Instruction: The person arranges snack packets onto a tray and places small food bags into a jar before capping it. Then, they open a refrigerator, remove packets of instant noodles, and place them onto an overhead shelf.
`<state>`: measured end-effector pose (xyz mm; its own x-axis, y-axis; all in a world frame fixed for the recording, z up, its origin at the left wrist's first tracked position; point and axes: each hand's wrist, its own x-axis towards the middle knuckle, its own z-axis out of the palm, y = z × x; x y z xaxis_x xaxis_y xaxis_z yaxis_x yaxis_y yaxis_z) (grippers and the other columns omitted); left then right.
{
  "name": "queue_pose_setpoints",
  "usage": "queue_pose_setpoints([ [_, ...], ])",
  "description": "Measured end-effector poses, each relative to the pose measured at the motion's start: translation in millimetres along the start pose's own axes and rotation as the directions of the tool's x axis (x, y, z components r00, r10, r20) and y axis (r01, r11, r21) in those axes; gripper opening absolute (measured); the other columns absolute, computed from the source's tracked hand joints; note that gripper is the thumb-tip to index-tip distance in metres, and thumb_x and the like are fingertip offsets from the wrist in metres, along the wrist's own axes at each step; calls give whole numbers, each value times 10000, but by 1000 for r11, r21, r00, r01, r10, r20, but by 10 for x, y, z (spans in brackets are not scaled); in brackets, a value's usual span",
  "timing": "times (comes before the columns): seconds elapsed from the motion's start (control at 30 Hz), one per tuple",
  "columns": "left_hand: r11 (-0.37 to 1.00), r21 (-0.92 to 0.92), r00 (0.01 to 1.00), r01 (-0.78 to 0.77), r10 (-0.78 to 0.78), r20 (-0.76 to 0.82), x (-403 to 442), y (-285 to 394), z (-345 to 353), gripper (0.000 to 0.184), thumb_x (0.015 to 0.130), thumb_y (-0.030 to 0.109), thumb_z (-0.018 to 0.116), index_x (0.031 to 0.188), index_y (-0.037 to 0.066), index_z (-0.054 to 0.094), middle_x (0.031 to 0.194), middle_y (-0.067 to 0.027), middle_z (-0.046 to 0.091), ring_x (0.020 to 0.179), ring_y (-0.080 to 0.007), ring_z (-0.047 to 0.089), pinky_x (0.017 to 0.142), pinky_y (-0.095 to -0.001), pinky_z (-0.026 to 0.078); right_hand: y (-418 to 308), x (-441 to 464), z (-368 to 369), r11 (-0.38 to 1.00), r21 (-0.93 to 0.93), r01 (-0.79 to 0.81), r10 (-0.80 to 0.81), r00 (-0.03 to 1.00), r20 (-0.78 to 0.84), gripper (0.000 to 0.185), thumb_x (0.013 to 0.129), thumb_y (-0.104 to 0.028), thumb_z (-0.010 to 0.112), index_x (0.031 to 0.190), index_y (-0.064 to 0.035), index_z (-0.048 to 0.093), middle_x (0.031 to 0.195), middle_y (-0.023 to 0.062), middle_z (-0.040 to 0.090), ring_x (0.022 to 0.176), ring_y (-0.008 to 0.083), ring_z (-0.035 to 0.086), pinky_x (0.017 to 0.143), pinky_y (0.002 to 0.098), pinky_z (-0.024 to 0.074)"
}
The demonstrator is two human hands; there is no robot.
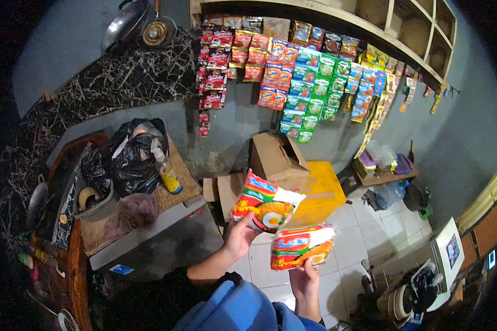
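My left hand (242,236) is closed on the lower left edge of a packet of instant noodles (265,205), red, green and white with a fried egg pictured on it. A second, similar instant noodle packet (302,248) sits lower and to the right, slightly blurred. My right hand (305,278) grips it from below, thumb on its front. Both packets are held up in front of me with their printed faces showing, close together. The fingers behind each packet are hidden.
Strips of sachets (309,83) hang on the wall under a wooden shelf (364,25). Beyond the packets stand a cardboard box (279,163) and a yellow crate (326,193). A spray bottle (168,174) and black plastic bags (138,160) rest at left. A low table (384,175) bears plastic containers.
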<state>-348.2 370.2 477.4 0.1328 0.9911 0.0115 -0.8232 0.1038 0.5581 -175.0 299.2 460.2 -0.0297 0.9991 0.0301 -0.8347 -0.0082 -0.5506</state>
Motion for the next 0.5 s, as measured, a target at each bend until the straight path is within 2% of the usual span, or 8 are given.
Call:
queue_pose_setpoints([
  [0.1,998,27,993,-58,60,-99,245,-125,-30,336,836,172,526,1140,60,436,1065,-81,544,952,-195,547,788,-337,469,-45,430,71,997,63,-32,30,999,38,498,763,-141,606,1201,-60,383,1159,66,489,1081,194,460,913,388,372],
  [0.13,992,-15,991,-123,122,-54,380,-210,-42,349,841,143,506,1170,72,413,1106,-72,517,988,-186,524,825,-337,447,-20,618,149,997,77,-27,23,998,51,498,763,-141,606,1201,-60,383,1159,66,489,1081,194,460,913,388,372],
  [0.2,938,119,943,-324,331,-41,572,-320,1,377,847,142,482,1200,61,379,1156,-70,476,1045,-189,481,877,-353,408,85,969,344,1000,-7,20,-20,999,46,521,742,-127,636,1192,-57,384,1150,63,490,1051,190,483,887,376,403],
  [0.27,946,41,942,-322,325,-84,848,-355,-35,424,849,169,454,1231,32,331,1196,-78,439,1108,-203,426,938,-376,344,159,1310,404,993,72,-91,93,995,-23,559,722,-129,661,1193,-49,370,1144,74,483,1024,204,498,862,354,436],
  [0.33,906,-128,914,-403,404,-19,1147,-212,89,458,845,188,455,1252,39,306,1213,-84,422,1129,-208,405,965,-395,301,223,1675,472,997,32,-64,64,998,6,569,715,-134,670,1190,-45,371,1144,75,481,1010,204,507,864,356,436],
  [0.4,881,-171,892,-440,451,27,1448,-107,147,521,826,242,496,1260,43,288,1202,-84,424,1133,-214,396,977,-398,270,263,2028,572,1000,-5,-18,19,999,30,568,700,-132,684,1177,-41,389,1120,71,497,993,193,514,842,343,444],
  [0.47,646,26,644,-763,757,112,1859,-139,115,557,787,220,557,1248,51,295,1166,-74,445,1111,-207,408,952,-374,303,310,2434,622,984,-177,12,4,996,88,567,688,-126,694,1167,-40,403,1088,65,515,975,183,521,811,322,451],
  [0.5,709,212,737,-673,666,114,1991,-149,-153,569,750,165,597,1231,61,312,1154,-61,446,1092,-202,415,933,-350,326,308,2592,728,972,-227,66,-39,992,119,553,679,-105,695,1156,-43,422,1060,59,530,934,169,533,772,292,455],
])
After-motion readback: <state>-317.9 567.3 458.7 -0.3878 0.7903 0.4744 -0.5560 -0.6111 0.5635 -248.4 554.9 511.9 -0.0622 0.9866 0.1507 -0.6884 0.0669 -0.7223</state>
